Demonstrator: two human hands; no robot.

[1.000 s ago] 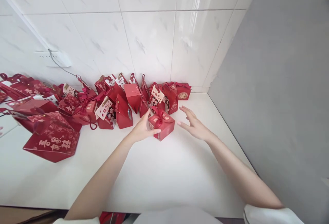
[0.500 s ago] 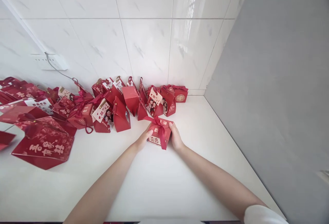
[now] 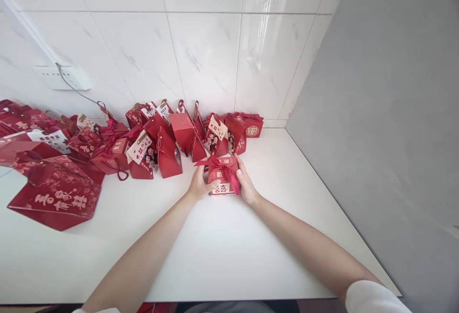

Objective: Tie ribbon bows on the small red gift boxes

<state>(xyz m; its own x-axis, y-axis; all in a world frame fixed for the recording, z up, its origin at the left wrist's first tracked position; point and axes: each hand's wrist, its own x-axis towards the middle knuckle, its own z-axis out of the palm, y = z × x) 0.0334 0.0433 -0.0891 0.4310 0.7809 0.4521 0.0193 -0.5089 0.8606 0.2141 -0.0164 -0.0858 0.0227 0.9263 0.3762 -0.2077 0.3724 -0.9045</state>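
Between my two hands a small red gift box (image 3: 223,179) with a red ribbon bow on top sits on the white tabletop. Its white front panel with red lettering faces me. My left hand (image 3: 199,182) grips the left side, thumb at the lower front. On the right side my right hand (image 3: 245,180) presses, with its thumb near the upper edge and the other fingers hidden behind. Just behind the held box stand a red box with a cream tag (image 3: 217,133) and another red box with a printed picture (image 3: 235,136).
Several red gift boxes (image 3: 170,162) crowd along the tiled wall (image 3: 201,59) toward the left. A larger red box with gold lettering (image 3: 59,193) lies at the left front. A grey panel (image 3: 376,102) borders the table (image 3: 215,255) on the right. A cable runs from the socket (image 3: 62,77).
The held box has turned so its white panel faces me more squarely, and the ribbon tail has swung right. Both hands remain on it. The view has tilted slightly.
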